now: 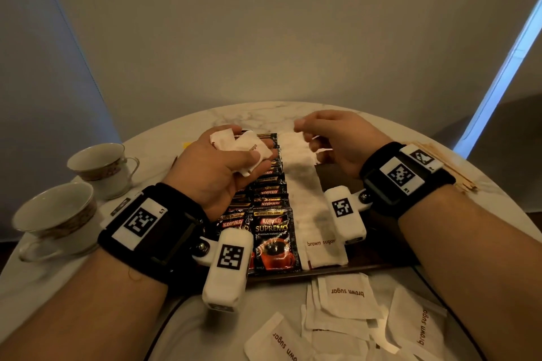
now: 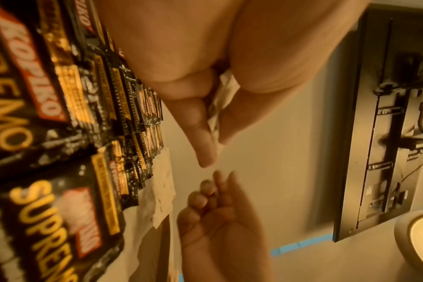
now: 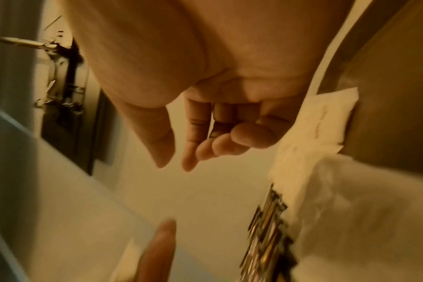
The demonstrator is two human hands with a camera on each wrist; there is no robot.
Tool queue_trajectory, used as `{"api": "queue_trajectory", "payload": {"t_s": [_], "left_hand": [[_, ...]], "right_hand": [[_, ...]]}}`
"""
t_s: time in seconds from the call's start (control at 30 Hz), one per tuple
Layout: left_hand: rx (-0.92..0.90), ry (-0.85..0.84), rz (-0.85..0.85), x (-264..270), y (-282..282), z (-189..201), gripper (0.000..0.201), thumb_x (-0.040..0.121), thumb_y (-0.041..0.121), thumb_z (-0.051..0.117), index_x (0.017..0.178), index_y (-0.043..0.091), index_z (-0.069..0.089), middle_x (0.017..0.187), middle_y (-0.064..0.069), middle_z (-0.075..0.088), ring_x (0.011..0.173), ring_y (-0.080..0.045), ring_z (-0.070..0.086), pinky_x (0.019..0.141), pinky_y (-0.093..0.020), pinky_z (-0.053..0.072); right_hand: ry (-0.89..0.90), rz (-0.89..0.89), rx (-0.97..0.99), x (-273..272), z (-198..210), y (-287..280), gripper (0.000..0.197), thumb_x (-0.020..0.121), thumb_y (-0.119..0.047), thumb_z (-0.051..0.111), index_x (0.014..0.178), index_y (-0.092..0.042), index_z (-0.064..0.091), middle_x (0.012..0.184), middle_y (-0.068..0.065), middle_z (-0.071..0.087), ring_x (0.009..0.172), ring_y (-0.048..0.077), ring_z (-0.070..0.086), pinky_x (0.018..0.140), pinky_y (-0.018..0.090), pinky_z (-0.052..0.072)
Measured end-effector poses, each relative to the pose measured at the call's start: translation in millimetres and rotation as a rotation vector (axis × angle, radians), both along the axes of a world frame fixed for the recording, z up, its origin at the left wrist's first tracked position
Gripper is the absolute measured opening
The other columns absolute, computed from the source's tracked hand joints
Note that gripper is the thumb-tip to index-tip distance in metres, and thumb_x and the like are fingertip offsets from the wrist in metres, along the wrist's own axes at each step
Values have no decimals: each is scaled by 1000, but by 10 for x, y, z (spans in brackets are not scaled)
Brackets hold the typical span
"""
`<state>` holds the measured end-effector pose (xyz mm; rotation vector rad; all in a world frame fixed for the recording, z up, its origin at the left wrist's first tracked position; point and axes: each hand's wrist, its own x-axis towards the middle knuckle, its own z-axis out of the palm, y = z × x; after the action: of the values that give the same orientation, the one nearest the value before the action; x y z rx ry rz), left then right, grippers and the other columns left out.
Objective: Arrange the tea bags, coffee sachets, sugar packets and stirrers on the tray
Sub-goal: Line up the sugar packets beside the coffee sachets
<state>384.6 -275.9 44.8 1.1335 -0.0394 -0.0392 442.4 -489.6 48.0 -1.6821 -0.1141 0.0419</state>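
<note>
Left grip (image 1: 218, 168) on sugar packets (image 1: 243, 152)

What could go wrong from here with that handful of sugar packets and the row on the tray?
1. The left hand grips several brown sugar packets in a loose bunch above the Kopiko coffee sachets; one could slip onto that row.
2. The right hand hovers empty over the overlapped sugar row; a careless touch may shift it.
3. Loose packets lie near the table's front edge and could be swept off.
</note>
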Motion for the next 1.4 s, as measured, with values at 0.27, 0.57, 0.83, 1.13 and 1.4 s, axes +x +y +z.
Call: {"api": "queue_trajectory", "payload": {"t_s": [0.27, 0.57, 0.83, 1.13, 1.4], "left_hand": [[188, -25, -42, -34, 6, -3, 48, 80, -10, 76, 124, 3, 64, 113, -20, 74, 93, -31, 77, 66, -28, 61], [253, -36, 47, -32, 42, 27, 36, 81, 0, 79, 115, 5, 70, 99, -16, 79, 83, -28, 78, 59, -25, 61], [214, 21, 117, -26, 0, 68, 16, 100, 22, 65, 107, 9, 68, 91, -13, 80, 75, -25, 78, 60, -30, 62], [128, 98, 140, 10, 49, 89, 18, 99, 19, 63, 111, 6, 69, 88, -13, 77, 74, -23, 76, 53, -27, 60], [96, 112, 127, 43, 42, 63, 18, 98, 3, 56, 115, 3, 60, 83, -14, 77, 79, -30, 78, 55, -30, 61]], "right_hand": [[-149, 164, -124, -264, 43, 330, 5, 88, -24, 79, 86, -19, 78, 86, 2, 73, 77, 15, 61, 67, 32, 47], [-124, 229, -16, -305, 70, 379, 14, 89, -14, 75, 98, -4, 72, 90, 7, 75, 77, 18, 72, 67, 29, 59], [-85, 117, 57, -273, 44, 353, 9, 90, -7, 75, 92, 2, 73, 83, 9, 69, 73, 18, 65, 59, 26, 55], [74, -363, -75, 248, -195, -233, 7, 88, -11, 76, 90, -18, 74, 85, 8, 70, 71, 20, 59, 65, 36, 50], [398, -460, -225, 402, -285, -456, 7, 92, -3, 65, 97, -1, 68, 92, 15, 68, 83, 24, 59, 78, 35, 50]]}}
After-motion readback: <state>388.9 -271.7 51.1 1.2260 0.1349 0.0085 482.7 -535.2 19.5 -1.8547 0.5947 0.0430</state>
